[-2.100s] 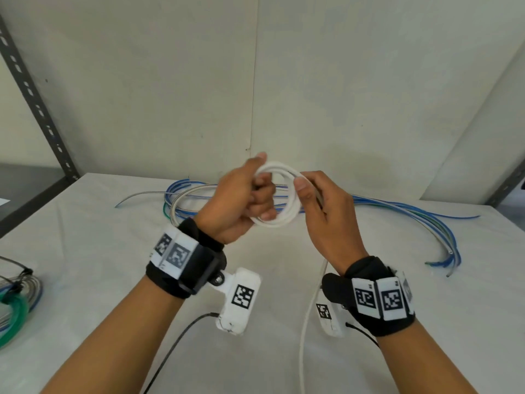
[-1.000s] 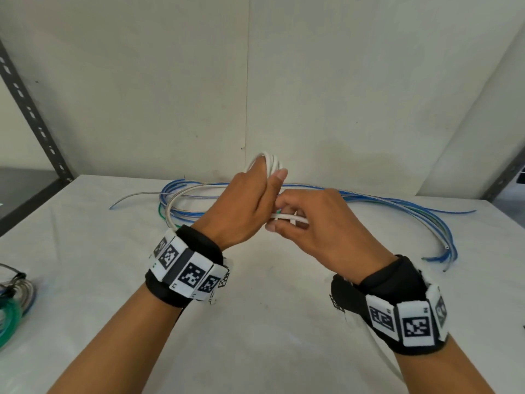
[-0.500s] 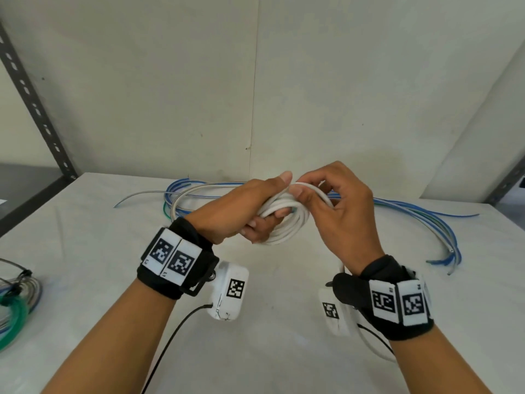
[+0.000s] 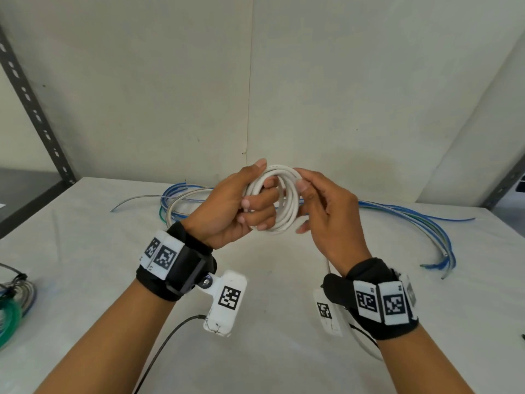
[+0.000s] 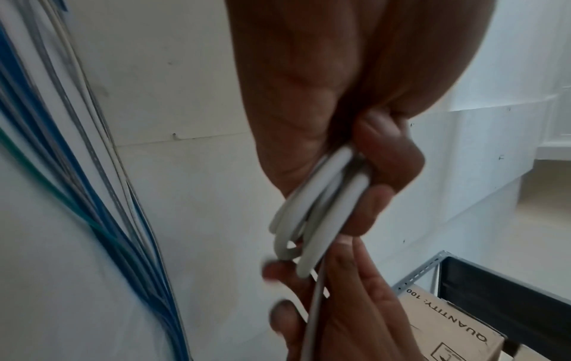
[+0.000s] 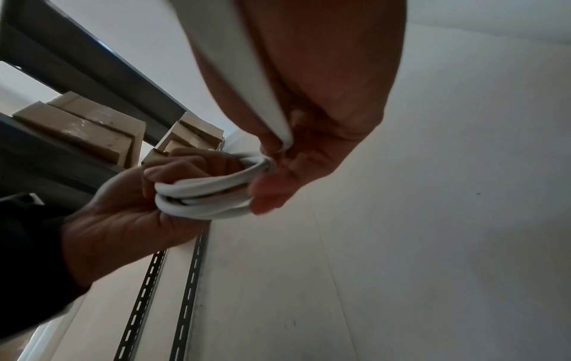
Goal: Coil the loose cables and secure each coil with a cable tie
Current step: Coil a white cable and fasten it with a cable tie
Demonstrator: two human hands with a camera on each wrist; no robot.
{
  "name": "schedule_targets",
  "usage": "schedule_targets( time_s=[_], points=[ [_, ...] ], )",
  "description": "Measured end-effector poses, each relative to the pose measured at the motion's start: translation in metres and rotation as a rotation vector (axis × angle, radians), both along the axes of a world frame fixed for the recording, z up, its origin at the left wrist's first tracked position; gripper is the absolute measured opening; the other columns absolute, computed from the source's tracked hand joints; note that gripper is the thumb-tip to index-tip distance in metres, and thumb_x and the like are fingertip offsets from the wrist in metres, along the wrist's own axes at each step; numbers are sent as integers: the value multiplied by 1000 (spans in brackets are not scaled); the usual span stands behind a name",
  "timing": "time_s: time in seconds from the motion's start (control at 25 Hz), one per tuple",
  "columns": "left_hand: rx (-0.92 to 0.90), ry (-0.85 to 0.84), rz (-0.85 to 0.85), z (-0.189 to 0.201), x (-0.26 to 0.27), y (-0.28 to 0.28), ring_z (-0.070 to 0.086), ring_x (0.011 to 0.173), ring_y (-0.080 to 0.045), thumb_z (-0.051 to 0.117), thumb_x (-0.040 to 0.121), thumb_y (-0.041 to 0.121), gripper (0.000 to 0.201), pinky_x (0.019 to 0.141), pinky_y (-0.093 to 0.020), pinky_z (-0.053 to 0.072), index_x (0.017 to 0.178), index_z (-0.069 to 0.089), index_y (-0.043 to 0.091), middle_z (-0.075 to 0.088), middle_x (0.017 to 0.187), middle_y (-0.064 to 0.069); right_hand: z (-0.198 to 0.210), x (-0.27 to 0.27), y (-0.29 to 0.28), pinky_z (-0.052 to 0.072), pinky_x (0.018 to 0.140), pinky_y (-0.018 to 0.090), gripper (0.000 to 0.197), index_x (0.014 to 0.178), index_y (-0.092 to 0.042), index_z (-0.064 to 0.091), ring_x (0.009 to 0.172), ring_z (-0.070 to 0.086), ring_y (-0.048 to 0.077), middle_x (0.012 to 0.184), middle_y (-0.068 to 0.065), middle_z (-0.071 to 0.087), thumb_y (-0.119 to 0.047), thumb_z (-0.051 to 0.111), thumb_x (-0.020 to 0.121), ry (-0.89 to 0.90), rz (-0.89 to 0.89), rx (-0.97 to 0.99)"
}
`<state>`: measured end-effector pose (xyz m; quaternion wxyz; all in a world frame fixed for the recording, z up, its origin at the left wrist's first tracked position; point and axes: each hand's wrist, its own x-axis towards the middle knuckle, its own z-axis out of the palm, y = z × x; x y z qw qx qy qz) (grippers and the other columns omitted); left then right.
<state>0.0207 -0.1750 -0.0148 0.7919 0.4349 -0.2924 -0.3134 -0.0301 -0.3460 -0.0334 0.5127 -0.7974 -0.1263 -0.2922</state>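
Note:
A white cable wound into a small coil (image 4: 285, 199) is held up above the table (image 4: 85, 251). My left hand (image 4: 250, 203) grips the coil's left side, fingers curled through the loops and thumb on top. My right hand (image 4: 306, 206) pinches the right side of the coil, thumb on the upper strand. The cable's loose tail (image 4: 328, 267) runs down past my right wrist. In the left wrist view the coil (image 5: 312, 219) shows between both hands. The right wrist view shows the coil (image 6: 207, 197) and the tail (image 6: 244, 73) crossing my palm.
Loose blue, grey, green and white cables (image 4: 412, 220) lie along the back of the table. A bundle of coiled cables (image 4: 11, 305) lies at the left edge. Metal shelving (image 4: 31, 109) stands at the left, with cardboard boxes (image 6: 80, 129) on shelves.
Over the last two seconds my right hand has swung round the coil and laid another turn on it. The coil now stands more upright, and the tail is shorter.

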Motion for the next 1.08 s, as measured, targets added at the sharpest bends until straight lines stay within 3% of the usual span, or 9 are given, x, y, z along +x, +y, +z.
schedule_targets(
  time_s=[0.12, 0.24, 0.4, 0.48, 0.6, 0.76, 0.88, 1.0, 1.08],
  points=[
    [-2, 72, -41, -1, 5, 5, 11, 36, -12, 30, 103, 37, 40, 44, -24, 31, 73, 47, 17, 19, 46, 9, 0, 1, -3, 40, 46, 20, 25, 113, -19, 71, 44, 54, 14, 70, -13, 63, -25, 49, 105, 71, 52, 26],
    [-44, 117, -98, -3, 5, 4, 12, 35, -12, 31, 101, 37, 42, 44, -26, 28, 69, 49, 18, 17, 45, 8, -1, 7, -4, 32, 43, 20, 24, 102, -8, 71, 47, 35, 14, 62, -14, 54, -22, 51, 104, 144, 110, 212],
    [-280, 207, -179, -3, 20, 15, 19, 35, -14, 32, 103, 31, 38, 46, -27, 34, 77, 52, 12, 24, 47, 6, -6, 12, 0, 31, 43, 20, 24, 101, -2, 69, 47, 35, 10, 55, -4, 50, -19, 53, 103, 210, 143, 316],
    [-446, 283, -157, 1, 29, 24, 24, 38, -16, 34, 103, 27, 33, 51, -30, 37, 83, 50, 8, 30, 49, 3, -12, 16, 0, 34, 48, 22, 23, 104, -10, 73, 48, 38, 9, 54, -3, 47, -22, 53, 104, 169, 107, 168],
    [-572, 343, 165, 3, 32, 30, 30, 38, -14, 31, 107, 28, 35, 51, -27, 41, 81, 47, 11, 37, 49, 4, -19, 19, 5, 38, 57, 20, 20, 107, -17, 72, 50, 46, 6, 56, -7, 52, -23, 53, 104, 138, 20, -177],
    [-616, 237, 430, 9, 36, 36, 35, 45, -11, 26, 110, 35, 42, 60, -26, 44, 78, 44, 14, 39, 57, 6, -13, 8, 8, 46, 52, 24, 19, 88, -19, 66, 45, 50, 6, 58, -2, 60, -28, 56, 101, 267, 38, -409],
    [-465, 41, 704, 14, 45, 51, 32, 45, -11, 24, 111, 36, 41, 60, -26, 42, 79, 42, 16, 37, 57, 7, 0, -6, 15, 42, 51, 21, 20, 81, -22, 63, 47, 53, 6, 56, -6, 58, -29, 58, 100, 271, 141, -517],
    [-97, -313, 906, 8, 40, 42, 41, 47, -14, 26, 110, 33, 40, 56, -27, 41, 80, 45, 16, 44, 57, 5, 15, -18, 23, 38, 55, 27, 26, 78, -34, 49, 55, 48, 11, 60, -8, 51, -37, 51, 104, 83, 148, -602],
    [200, -611, 914, 1, 24, 23, 53, 56, -15, 27, 112, 26, 42, 63, -25, 43, 81, 50, 8, 56, 63, 0, 23, -22, 21, 39, 57, 33, 22, 84, -37, 52, 60, 46, 11, 63, -12, 47, -40, 48, 105, -17, 104, -619]
  ],
)
